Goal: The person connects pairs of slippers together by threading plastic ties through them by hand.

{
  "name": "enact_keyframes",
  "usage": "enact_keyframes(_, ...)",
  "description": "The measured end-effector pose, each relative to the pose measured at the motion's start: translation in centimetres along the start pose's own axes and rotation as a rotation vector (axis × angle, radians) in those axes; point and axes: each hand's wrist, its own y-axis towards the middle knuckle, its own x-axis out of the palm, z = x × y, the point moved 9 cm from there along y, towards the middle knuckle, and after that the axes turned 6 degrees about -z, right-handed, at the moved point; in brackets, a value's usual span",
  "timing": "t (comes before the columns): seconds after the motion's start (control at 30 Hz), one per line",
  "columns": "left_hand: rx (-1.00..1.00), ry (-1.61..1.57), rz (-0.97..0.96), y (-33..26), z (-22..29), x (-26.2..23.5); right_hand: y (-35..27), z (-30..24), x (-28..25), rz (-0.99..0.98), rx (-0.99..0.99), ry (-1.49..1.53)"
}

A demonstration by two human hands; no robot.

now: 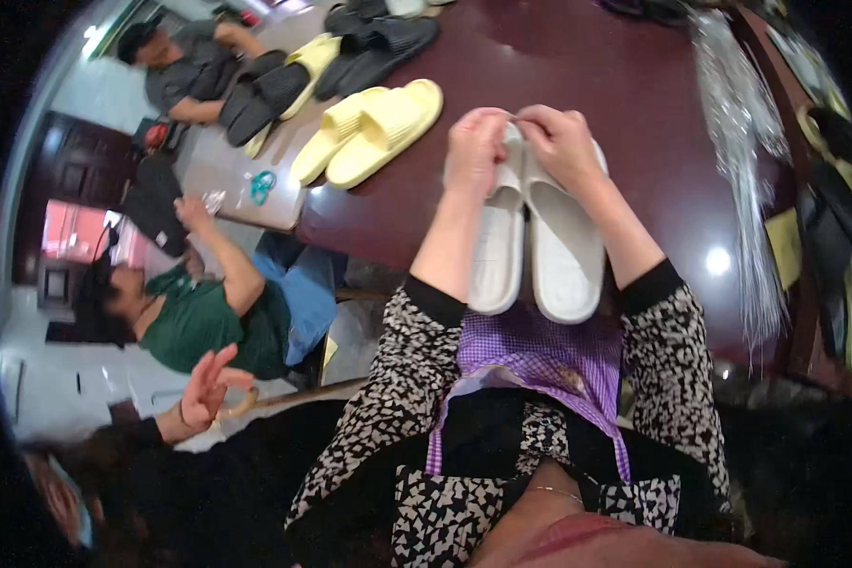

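Off-white slide slippers lie side by side straight in front of the wearer, over the near side of a dark red table, their long axes running away from the body, heels near and toes far. At the toe end we find both hands, about equally close: the left hand over the left slipper's toe, the right hand over its mate's. Fingers curl in toward the gap between the toes, but the tips are hidden, so we cannot tell whether they grip the slippers or something small there.

Just beside the heels we see a purple gingham apron. Pale yellow slides sit left of the left hand, black slides beyond them. Clear plastic bags lie right of the right forearm; a co-worker in green appears at left, near teal loops.
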Motion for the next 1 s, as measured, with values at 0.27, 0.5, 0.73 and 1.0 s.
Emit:
enact_keyframes(0.27, -0.038, -0.042, -0.054, -0.6, -0.2, 0.5, -0.7, -0.9, 0.3, -0.029, -0.02, -0.198)
enact_keyframes(0.5, -0.04, 0.006, -0.068, -0.9, -0.5, 1.3, -0.8, -0.5, 0.2, -0.037, -0.014, -0.258)
enact_keyframes(0.73, 0.055, -0.026, 0.011, 0.0, 0.7, 0.0, 0.6, -0.1, -0.4, 0.013, 0.041, -0.057)
enact_keyframes(1.0, 0.34, 0.241, 0.207, -1.5, 6.6, -5.2, -3.6, -2.3, -4.1, -0.102, 0.104, -0.061)
